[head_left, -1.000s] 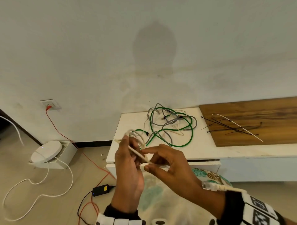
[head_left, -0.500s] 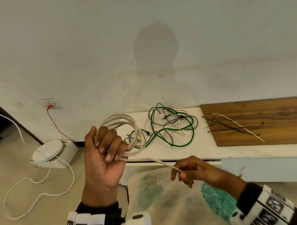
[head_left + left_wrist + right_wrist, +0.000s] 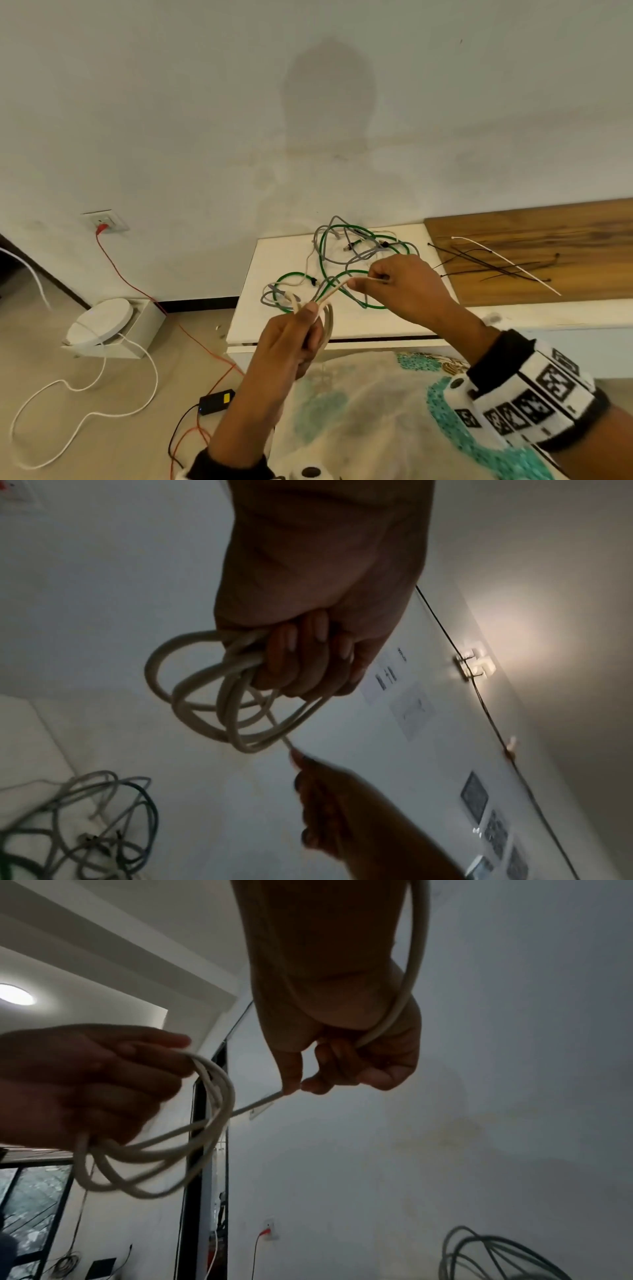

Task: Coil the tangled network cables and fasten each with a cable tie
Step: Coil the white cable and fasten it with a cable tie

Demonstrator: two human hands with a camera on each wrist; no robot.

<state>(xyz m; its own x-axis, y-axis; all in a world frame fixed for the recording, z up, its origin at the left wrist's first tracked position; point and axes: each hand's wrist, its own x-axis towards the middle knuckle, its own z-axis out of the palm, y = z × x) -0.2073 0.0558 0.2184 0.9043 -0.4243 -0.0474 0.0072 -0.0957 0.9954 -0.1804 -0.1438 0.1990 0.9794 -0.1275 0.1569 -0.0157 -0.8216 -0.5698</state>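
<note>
Left hand (image 3: 291, 339) gripped a beige cable (image 3: 219, 696) coil, fingers curled round the gathered loops; the left wrist view showed roughly three or four loops hanging below the fist, exact count blurred. In the head view most of that coil sat hidden behind the left hand, only edges poking out at 1 o'clock of the knuckles. Right hand (image 3: 400, 291) pinched the free run of the same cable between thumb and forefinger, other fingers curled; the strand ran taut from the coil toward 2 o'clock up to the pinch. In the right wrist view the cable carried on past the pinch, along the palm and wrist, cut off at the top edge; its end plug was not visible. Both hands were raised in front of the white table (image 3: 246, 322), not touching it.

On the table, at 12 o'clock of the hands, lay the tangle of green and grey cables (image 3: 329, 253), partly covered by the right hand; connectors in it too small to read. At 3 o'clock of the tangle, on the wooden board (image 3: 548, 233), lay black cable ties (image 3: 486, 260) crossed with one white cable tie (image 3: 507, 263); black tie count unclear. Both wrist views were dim and motion-smeared.
</note>
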